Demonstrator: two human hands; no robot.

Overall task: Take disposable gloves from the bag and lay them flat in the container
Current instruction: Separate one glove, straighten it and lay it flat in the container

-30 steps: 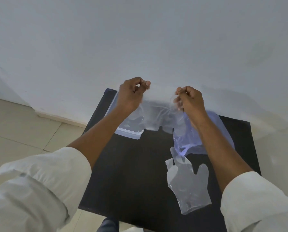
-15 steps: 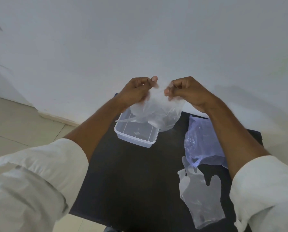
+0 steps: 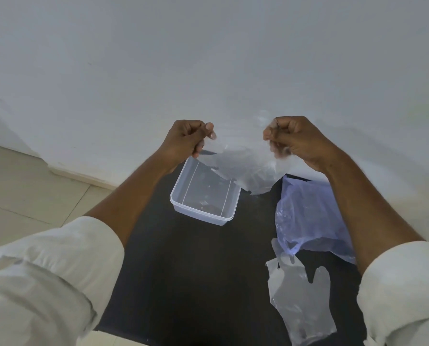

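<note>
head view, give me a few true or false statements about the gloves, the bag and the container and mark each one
1. Both hands hold one clear glove up in the air: the left hand pinches one corner and the right hand the other. True.
2. The clear container has its lid on. False: it is open, with no lid in view.
3. A second glove lies flat on the black table, near the right sleeve. True.
4. The bluish plastic bag sits inside the container. False: it lies on the table to the right of it.
5. The held glove rests on the container floor. False: it hangs above the far right corner.
</note>
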